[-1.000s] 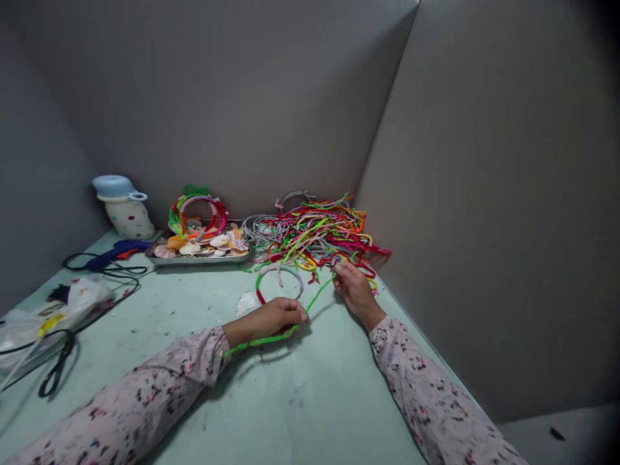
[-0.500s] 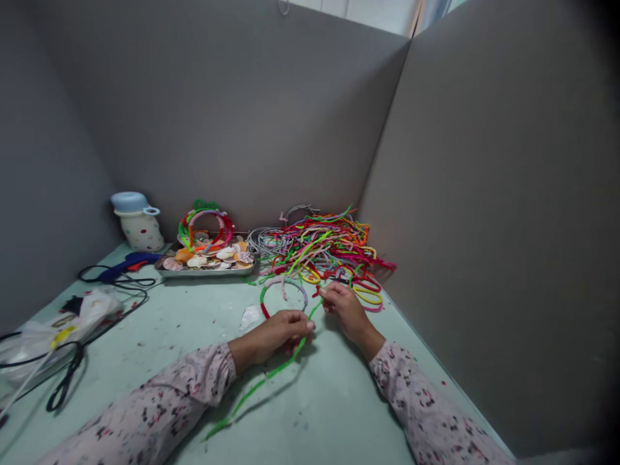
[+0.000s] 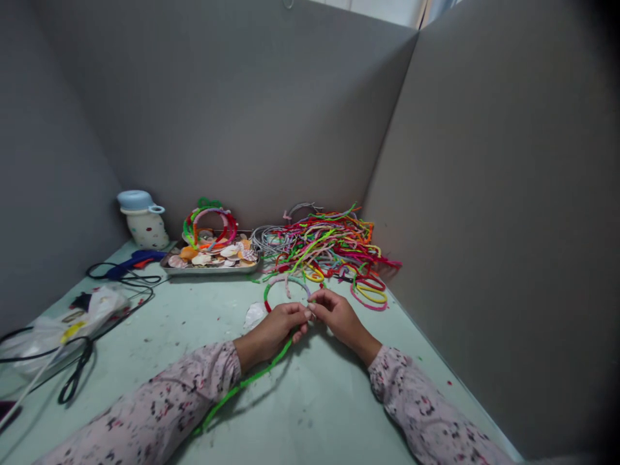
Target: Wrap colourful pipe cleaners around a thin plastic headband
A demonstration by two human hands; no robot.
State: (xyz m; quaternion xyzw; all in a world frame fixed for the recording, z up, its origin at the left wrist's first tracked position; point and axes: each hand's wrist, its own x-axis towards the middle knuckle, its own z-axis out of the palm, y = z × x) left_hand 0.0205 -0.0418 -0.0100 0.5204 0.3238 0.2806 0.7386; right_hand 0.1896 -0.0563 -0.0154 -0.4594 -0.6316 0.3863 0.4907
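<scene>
A long green pipe cleaner [image 3: 237, 388] trails toward me across the table from under my left hand [image 3: 281, 328], whose fingers are closed around it. My right hand [image 3: 339, 316] is pinched at the same spot, its fingertips meeting the left ones; the strand's upper end is hidden there. Just beyond my hands stands a hoop [image 3: 267, 292] wrapped in green, pink, lilac and red pipe cleaner. Its lower part disappears behind my left hand, so I cannot tell whether the fingers touch it. A pale pink end [image 3: 288, 288] hangs inside the hoop.
Behind are a pile of coloured pipe cleaners [image 3: 334, 239] and a metal tray [image 3: 213, 271] of shells with wrapped hoops. Leftward are a bottle [image 3: 146, 226], a blue glue gun [image 3: 133, 261], black cable [image 3: 116, 321] and a plastic bag [image 3: 104, 303]. Grey partitions [image 3: 475, 226] surround the table.
My right hand has come down and left to meet my left hand. The green strand between them no longer shows, and its loose end has swung slightly left. The view has shifted a little.
</scene>
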